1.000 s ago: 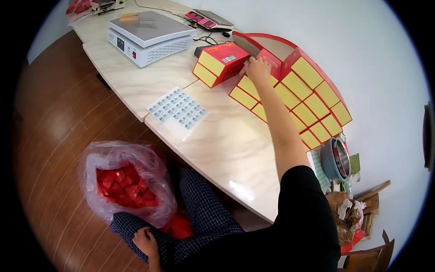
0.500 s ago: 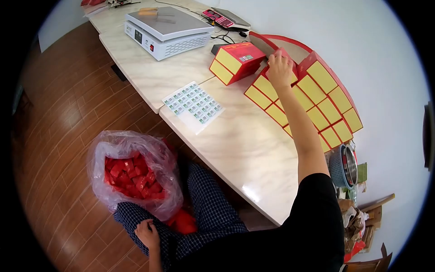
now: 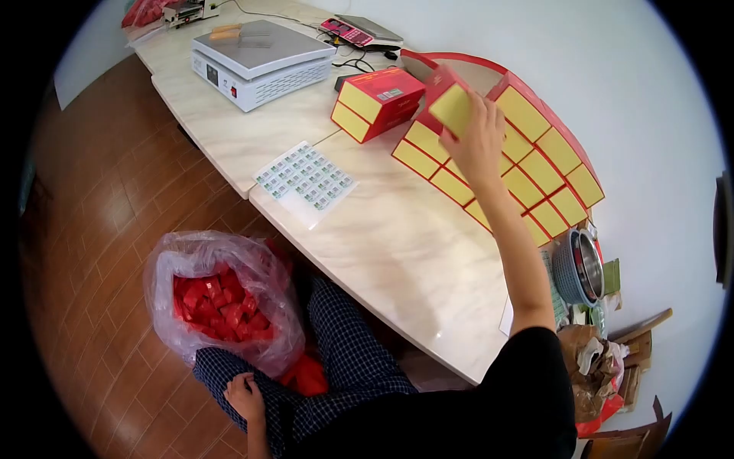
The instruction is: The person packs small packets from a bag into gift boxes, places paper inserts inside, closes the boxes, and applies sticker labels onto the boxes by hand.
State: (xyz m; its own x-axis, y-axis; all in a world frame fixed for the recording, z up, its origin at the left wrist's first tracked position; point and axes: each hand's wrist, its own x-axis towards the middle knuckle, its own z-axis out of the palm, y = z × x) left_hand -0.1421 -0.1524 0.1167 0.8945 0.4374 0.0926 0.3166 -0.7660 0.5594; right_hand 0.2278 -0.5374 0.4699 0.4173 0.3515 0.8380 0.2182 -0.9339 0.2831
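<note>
My right hand [image 3: 478, 145] grips a red box with a yellow end [image 3: 449, 109], tilted and raised above the stack of red-and-yellow boxes [image 3: 543, 172] by the wall. Its thumb is on the near side and the fingers are over the far edge. A separate pair of the same boxes [image 3: 382, 103] lies to the left of the stack. My left hand [image 3: 245, 398] rests on my checked trouser leg with loose fingers and nothing visible in it. Beside my knee stands a clear plastic bag [image 3: 164, 306] filled with small red packets [image 3: 222, 306].
A sheet of printed stickers [image 3: 306, 183] lies near the table's front edge. Farther left is a white machine with a flat metal top [image 3: 264, 61]. A pink calculator [image 3: 346, 31] and cables are behind it. Baskets [image 3: 577, 268] and crumpled brown paper [image 3: 585, 359] are at the right.
My right hand has lifted the box out of the top of the stack and tipped its yellow end towards me. The left hand stays on the leg. The view has shifted slightly.
</note>
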